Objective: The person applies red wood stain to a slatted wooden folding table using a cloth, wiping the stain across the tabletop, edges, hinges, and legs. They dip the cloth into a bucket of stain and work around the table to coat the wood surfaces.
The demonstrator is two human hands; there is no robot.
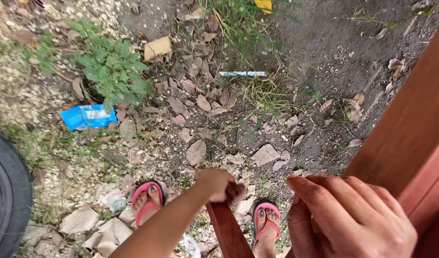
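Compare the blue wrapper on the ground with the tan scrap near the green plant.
The blue wrapper is bright, glossy and crumpled; the tan scrap is dull and flat. The wrapper lies below the green plant, the scrap to its upper right. Both are litter on the leaf-strewn dirt.

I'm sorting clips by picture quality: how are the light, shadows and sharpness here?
Head view: soft, even daylight, no hard shadows and no glare; the ground litter, such as the blue wrapper, is sharp; the right hand close to the lens is slightly soft; the left hand gripping the reddish wooden strip is a little blurred; the tyre is cut off by the left edge.
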